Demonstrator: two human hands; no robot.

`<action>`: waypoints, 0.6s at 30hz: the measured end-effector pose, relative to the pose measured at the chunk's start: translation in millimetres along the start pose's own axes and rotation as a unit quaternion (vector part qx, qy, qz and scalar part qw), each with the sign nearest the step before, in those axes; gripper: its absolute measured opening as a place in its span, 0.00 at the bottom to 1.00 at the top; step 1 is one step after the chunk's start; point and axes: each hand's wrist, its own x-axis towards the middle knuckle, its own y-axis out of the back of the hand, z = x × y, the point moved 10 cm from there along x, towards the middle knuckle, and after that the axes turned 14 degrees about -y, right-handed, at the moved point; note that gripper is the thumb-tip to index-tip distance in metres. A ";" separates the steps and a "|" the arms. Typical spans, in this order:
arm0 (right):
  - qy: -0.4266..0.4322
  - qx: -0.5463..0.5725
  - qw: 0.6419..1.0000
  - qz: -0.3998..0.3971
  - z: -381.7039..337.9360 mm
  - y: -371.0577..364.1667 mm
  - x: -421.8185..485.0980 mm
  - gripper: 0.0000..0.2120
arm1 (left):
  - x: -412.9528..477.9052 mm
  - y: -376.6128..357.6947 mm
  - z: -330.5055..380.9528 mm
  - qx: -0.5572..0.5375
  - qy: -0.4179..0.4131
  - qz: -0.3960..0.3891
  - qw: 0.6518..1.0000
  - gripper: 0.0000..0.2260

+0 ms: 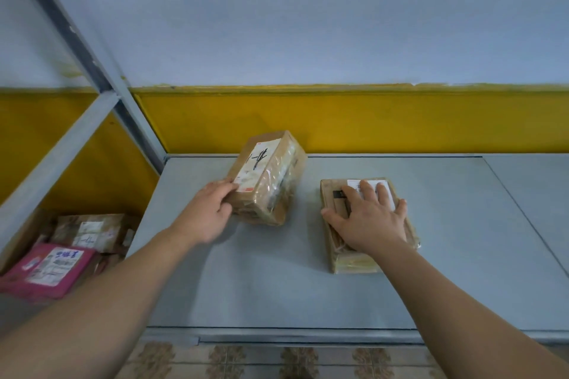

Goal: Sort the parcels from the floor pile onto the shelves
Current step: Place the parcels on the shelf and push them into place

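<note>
Shelf: grey metal shelf (277, 280) at about chest level, wall right behind; two parcels on it, rest bare.
Lower level: more parcels (89, 234) down at left, incl. a pink mailer (46, 271) w/ white label (can't tell if that's a lower shelf or the floor pile).
Taped box: tall brown box (271, 175), handwritten label up top, sitting left-centre on the shelf, tilted a bit off square.
Flat parcel: flat brown parcel (351, 261), lying flat, right of the box, near but not touching it.
Left hand: left hand (209, 212) closed round the near-left corner of the taped box, thumb on top, fingers on the side.
Right hand: right hand (369, 218) spread wide, palm pressed flat on the flat parcel, not gripping.
Progress: two parcels up, both being nudged into place I'd guess; the lot at lower left may yet need sorting, so prob. early-to-mid job.
Left to do: let go both, fetch the next.
</note>
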 end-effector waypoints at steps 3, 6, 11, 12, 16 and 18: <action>-0.016 0.007 1.000 0.007 1.7 3.1 -2.9 0.36 | 13.5 -8.9 11.9 -0.044 0.040 0.016 0.998 0.24; -0.038 0.023 0.999 0.005 5.5 4.6 -7.0 0.35 | 27.2 -24.7 29.9 -0.043 0.067 0.022 0.997 0.35; -0.053 0.036 0.998 -0.006 -5.8 1.7 -18.4 0.34 | 35.6 -33.3 37.6 0.048 0.061 -0.033 0.996 0.35; -0.053 0.031 0.998 -0.002 -10.1 1.8 -20.7 0.34 | 36.2 -34.9 34.9 0.059 0.060 -0.058 0.995 0.35; -0.048 0.020 0.999 0.011 -22.8 5.8 -26.1 0.33 | 30.0 -36.4 29.6 0.046 0.056 -0.108 0.992 0.40; -0.045 0.019 0.999 0.010 -24.5 6.9 -26.7 0.32 | 26.9 -30.4 27.0 0.044 0.040 -0.093 0.994 0.38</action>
